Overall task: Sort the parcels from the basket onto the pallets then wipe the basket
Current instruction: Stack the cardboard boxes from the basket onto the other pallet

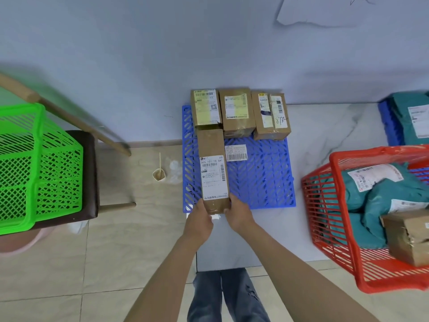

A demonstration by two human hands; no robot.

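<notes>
Left hand (200, 219): curled around the near left end of the long parcel (214, 169).
Right hand (237, 213): gripped on the near right end.
Long parcel: brown cardboard, taped, white barcode label on top; laid lengthwise on the blue pallet (262, 182).
Red basket (334, 231): teal bags and a carton are held inside.

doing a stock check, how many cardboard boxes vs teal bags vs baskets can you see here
Cardboard boxes: 5, namely 3 at the pallet's back, 1 long box held by both hands, 1 in the red basket
Teal bags: about 4, overlapping, count unsure
Baskets: 2, red and green
Total: about 11
</notes>
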